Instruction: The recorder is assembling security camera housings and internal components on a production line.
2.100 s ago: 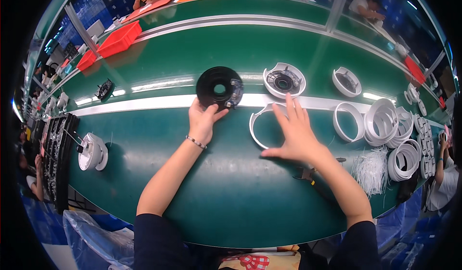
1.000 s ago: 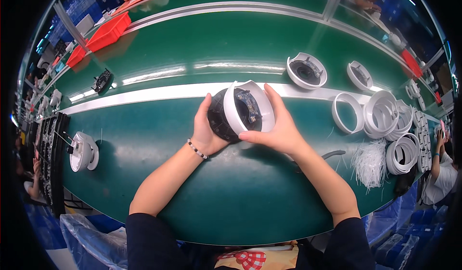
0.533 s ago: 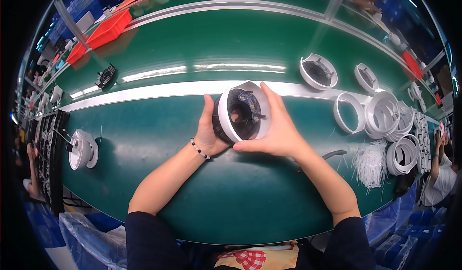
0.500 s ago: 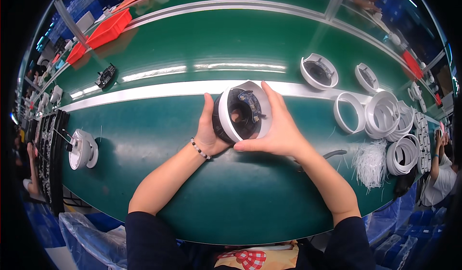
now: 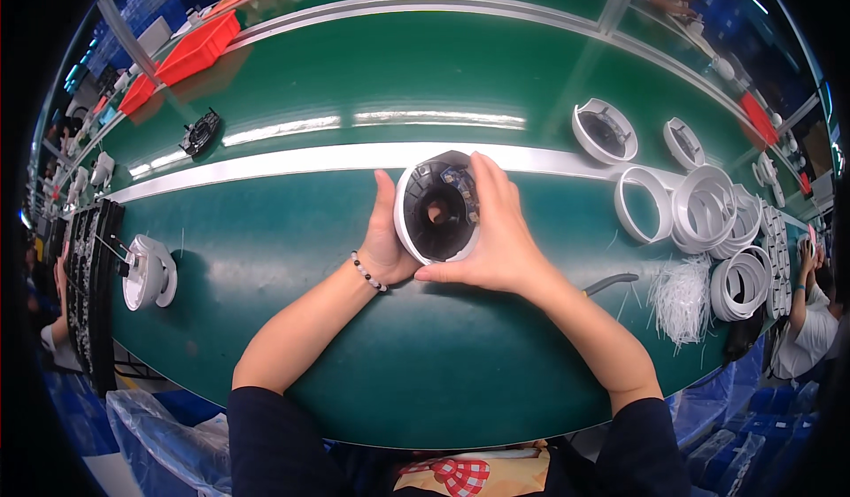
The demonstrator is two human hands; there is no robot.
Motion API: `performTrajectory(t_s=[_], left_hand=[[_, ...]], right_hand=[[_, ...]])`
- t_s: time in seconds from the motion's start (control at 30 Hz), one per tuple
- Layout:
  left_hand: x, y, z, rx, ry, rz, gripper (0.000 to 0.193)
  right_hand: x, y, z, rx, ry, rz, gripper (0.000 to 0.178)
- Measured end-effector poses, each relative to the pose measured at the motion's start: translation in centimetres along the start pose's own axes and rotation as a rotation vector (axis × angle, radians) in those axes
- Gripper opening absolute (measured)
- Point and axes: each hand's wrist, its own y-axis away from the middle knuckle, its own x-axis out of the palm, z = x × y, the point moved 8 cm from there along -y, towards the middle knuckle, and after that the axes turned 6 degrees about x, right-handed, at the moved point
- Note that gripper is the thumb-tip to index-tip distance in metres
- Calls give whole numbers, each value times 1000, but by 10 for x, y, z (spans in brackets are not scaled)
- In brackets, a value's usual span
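Observation:
Above the middle of the green bench I hold a white ring [image 5: 404, 227] with a round black housing [image 5: 436, 247] inside it. The housing has a hole at its centre and a small blue circuit board on its upper right. My left hand [image 5: 386, 240] grips the lower left side, thumb up along the rim and fingers hidden behind. My right hand [image 5: 496, 236] is wrapped round the right side, its thumb at the lower edge. A dark curved tool handle [image 5: 613, 281] lies beyond my right forearm, which partly hides the tool.
White rings [image 5: 704, 209] are piled at right beside a bundle of white ties [image 5: 680, 302]. On the far strip lie white ring assemblies [image 5: 605, 130] and a black part [image 5: 202, 134]. A white round unit [image 5: 146, 274] stands left, near a black rack [image 5: 88, 276]. Red trays [image 5: 199, 47] sit far left.
The black housing, formerly projecting left behind the tilted ring, now sits nearer the ring's front rim. My right hand has shifted slightly left. Parts on the far strip have moved right.

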Motion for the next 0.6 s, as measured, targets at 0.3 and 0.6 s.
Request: performTrajectory(t_s=[0.3, 0.6], left_hand=[[-10, 4, -7, -66, -63, -73, 90], [2, 0, -29, 92, 44, -136, 53]], right_hand=[[8, -2, 5, -90, 25, 90, 120], [1, 1, 9, -244, -90, -238, 121]])
